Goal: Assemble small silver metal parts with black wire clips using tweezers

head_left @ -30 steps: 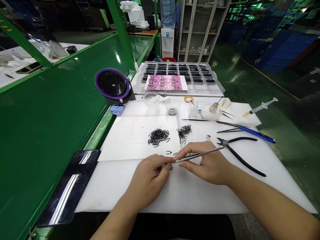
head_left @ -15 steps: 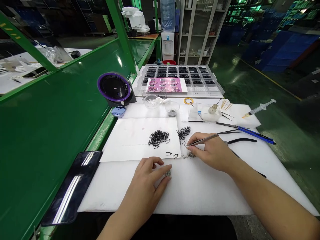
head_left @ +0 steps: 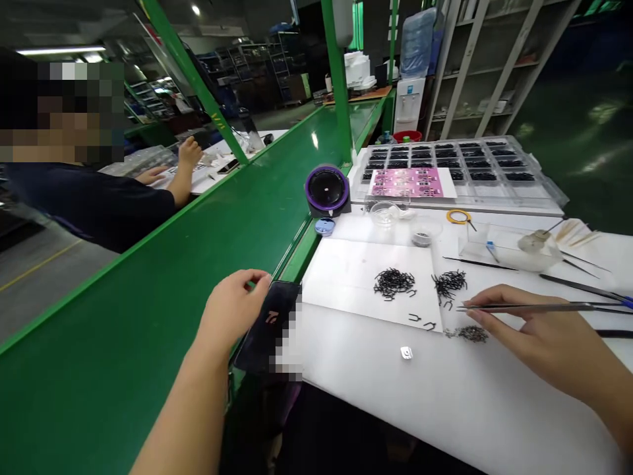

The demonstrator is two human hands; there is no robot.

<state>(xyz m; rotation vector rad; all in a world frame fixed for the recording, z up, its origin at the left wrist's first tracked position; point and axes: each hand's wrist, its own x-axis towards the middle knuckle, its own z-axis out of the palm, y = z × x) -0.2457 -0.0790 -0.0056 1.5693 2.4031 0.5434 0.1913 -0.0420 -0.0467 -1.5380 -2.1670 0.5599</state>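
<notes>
My left hand (head_left: 232, 310) reaches left to the black phone (head_left: 267, 326) at the table's left edge, fingers curled on its top edge. My right hand (head_left: 539, 336) holds metal tweezers (head_left: 524, 307), tips pointing left near a pile of small black parts (head_left: 449, 284). A second pile (head_left: 393, 282) lies on a white sheet (head_left: 361, 277). A small silver piece (head_left: 406, 353) lies alone on the white mat, between my hands. Tiny dark bits (head_left: 469, 333) lie just below the tweezer tips.
A purple-rimmed round device (head_left: 326, 190) stands at the back left. A clear compartment tray (head_left: 494, 178) carries a pink label sheet (head_left: 410, 182). Small dishes (head_left: 422, 234), a tape ring (head_left: 457, 216) and tools lie behind. Another person (head_left: 93, 198) sits across the green conveyor (head_left: 148, 277).
The view has swung left. My left hand let go of the small silver piece and moved left to the phone. My right hand stays by the black parts with the tweezers.
</notes>
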